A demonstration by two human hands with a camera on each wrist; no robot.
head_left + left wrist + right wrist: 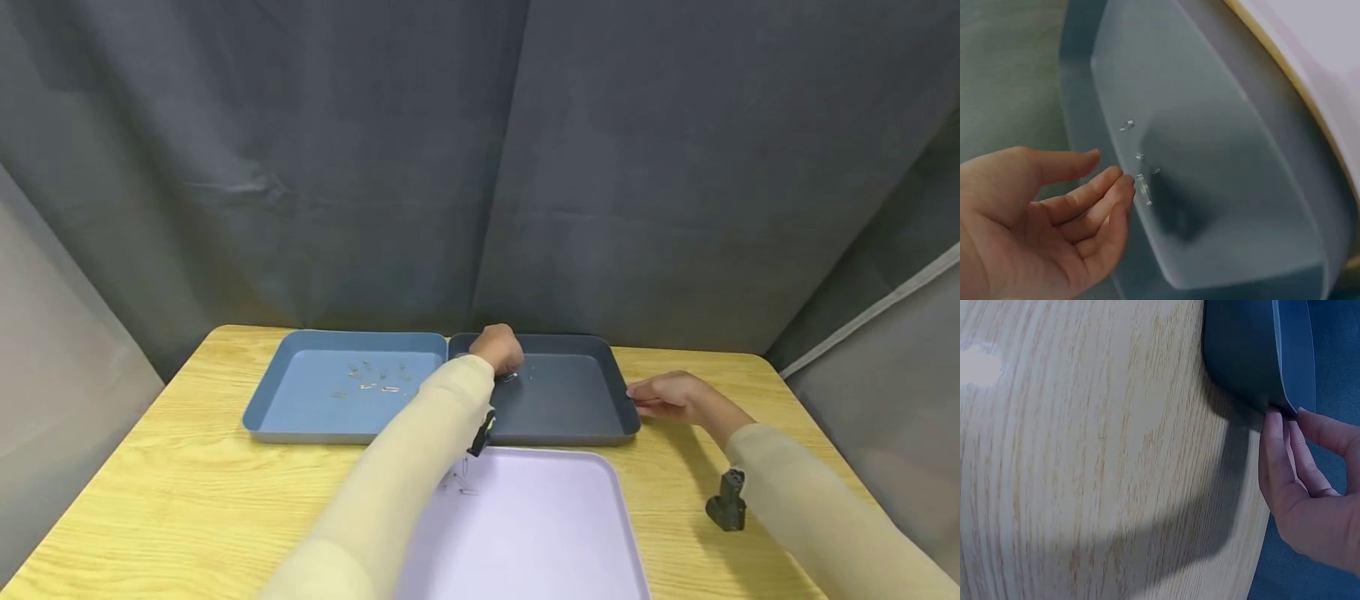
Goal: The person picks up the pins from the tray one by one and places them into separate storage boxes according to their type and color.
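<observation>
- Head view: the left hand [497, 348] reaches forward over the dark grey tray [558, 408], above its rear left part, with the knuckles up so the fingers are hidden from this camera.
- Left wrist view: that hand's fingers [1094, 197] lie relaxed and slightly bent, palm open, gripping nothing.
- Several small metal clips [1142, 185] rest on the dark tray's floor; the nearest one sits just beside the fingertips, though whether they touch is hard to tell.
- Another clip lies a little farther along the tray floor, apart from the hand.
- Right hand [671, 395] rests on the wooden table [187, 467] at the dark tray's right rim.
- Right wrist view: its fingertips [1275, 434] press together against the tray's outer edge, with the thumb on the rim's other side, so the hand lightly holds the rim.
- More clips lie scattered in the blue tray [300, 408], which stands touching the dark tray's left side.
- Nearer the person sits a lilac tray [540, 533] with a few clips near its left rear corner.
</observation>
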